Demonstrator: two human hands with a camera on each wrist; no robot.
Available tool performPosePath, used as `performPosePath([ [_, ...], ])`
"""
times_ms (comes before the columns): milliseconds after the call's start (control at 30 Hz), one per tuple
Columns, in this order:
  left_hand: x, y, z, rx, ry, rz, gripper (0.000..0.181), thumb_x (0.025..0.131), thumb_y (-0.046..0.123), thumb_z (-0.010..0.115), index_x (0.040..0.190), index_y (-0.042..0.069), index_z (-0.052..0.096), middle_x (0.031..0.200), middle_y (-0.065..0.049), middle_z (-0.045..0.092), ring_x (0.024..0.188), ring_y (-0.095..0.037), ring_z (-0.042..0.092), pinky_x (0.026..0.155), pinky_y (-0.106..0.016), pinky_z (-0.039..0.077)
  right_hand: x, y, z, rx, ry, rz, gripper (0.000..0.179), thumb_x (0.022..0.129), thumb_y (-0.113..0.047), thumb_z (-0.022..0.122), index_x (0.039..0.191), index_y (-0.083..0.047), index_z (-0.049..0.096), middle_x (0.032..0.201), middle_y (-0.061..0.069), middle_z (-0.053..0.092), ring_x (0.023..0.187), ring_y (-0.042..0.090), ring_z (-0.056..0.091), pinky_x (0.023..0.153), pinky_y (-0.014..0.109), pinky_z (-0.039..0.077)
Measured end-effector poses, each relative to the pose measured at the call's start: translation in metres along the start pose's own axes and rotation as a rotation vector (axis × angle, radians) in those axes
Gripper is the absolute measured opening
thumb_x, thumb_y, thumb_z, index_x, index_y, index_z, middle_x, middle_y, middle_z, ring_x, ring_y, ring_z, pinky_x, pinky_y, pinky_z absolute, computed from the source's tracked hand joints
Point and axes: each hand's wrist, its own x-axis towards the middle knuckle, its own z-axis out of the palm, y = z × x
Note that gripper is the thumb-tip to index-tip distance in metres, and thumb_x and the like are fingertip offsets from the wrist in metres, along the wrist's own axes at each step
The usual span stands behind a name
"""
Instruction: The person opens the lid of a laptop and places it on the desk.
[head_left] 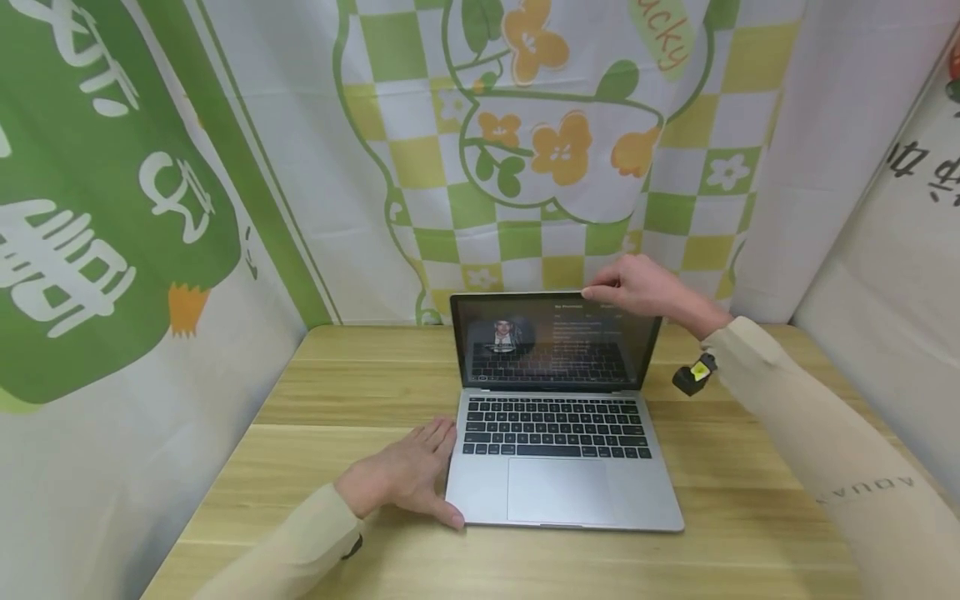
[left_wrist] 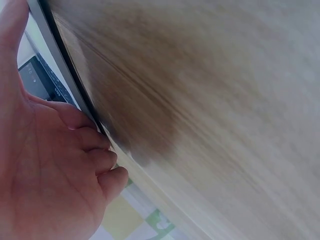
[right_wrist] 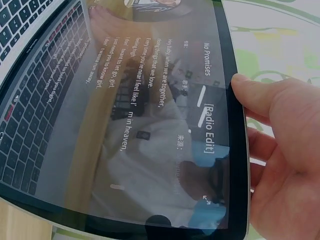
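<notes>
A silver laptop [head_left: 557, 492] stands unfolded on the wooden table, its lid [right_wrist: 239, 130] upright with a dark screen of song lyrics and a round picture. My right hand [head_left: 637, 285] pinches the lid's top edge near the right corner. In the right wrist view, the thumb [right_wrist: 245, 92] lies at the screen's border and the other fingers [right_wrist: 260, 145] go behind the lid. My left hand [head_left: 408, 471] rests against the left side of the base, thumb by the front corner. Seen from the left wrist, the fingers [left_wrist: 102, 160] touch the laptop's thin edge [left_wrist: 70, 65].
The wooden table [head_left: 360, 375] reaches back to a patterned cloth [head_left: 495, 242] hung behind the laptop. Printed cloths [head_left: 277, 367] also hang on the left and right sides. A small black device [head_left: 693, 375] is strapped at the right wrist.
</notes>
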Motion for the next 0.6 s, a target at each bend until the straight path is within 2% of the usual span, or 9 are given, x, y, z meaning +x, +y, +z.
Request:
performPosePath([
  [267,0.001,0.0,0.002,-0.019,-0.005,0.0,0.139,0.061,0.093,0.055,0.155,-0.003,0.017,0.164,-0.022,0.01,0.153,-0.035,0.012,0.124,-0.047,0.019,0.003,0.011,0.0,-0.02,0.019,0.035,0.035,0.098,-0.034,0.059,0.071,-0.014,0.067,0.057,-0.002,0.052,0.051,0.013,0.041,0.057,0.03,0.037],
  [400,0.0,0.0,0.003,-0.027,-0.002,0.004,0.139,0.061,0.092,0.056,0.154,-0.004,0.017,0.163,-0.023,0.01,0.152,-0.036,0.012,0.124,-0.047,0.019,0.004,0.019,0.002,-0.012,0.045,0.075,0.032,0.098,-0.034,0.06,0.076,-0.014,0.071,0.061,-0.001,0.057,0.054,0.014,0.044,0.058,0.031,0.037],
  [500,0.0,-0.001,0.002,-0.028,0.001,0.009,0.14,0.061,0.092,0.055,0.154,-0.004,0.017,0.163,-0.023,0.01,0.153,-0.036,0.012,0.124,-0.046,0.018,0.003,0.025,0.003,0.017,0.068,0.119,0.034,0.097,-0.037,0.06,0.076,-0.013,0.07,0.06,0.0,0.055,0.054,0.015,0.041,0.057,0.031,0.036],
  [600,0.0,-0.001,0.002,-0.024,0.009,0.019,0.139,0.061,0.092,0.055,0.154,-0.005,0.017,0.163,-0.024,0.01,0.152,-0.036,0.012,0.124,-0.047,0.019,0.001,0.033,0.004,0.048,0.093,0.173,0.043,0.097,-0.041,0.06,0.066,-0.012,0.06,0.054,-0.001,0.043,0.05,0.015,0.034,0.054,0.031,0.032],
])
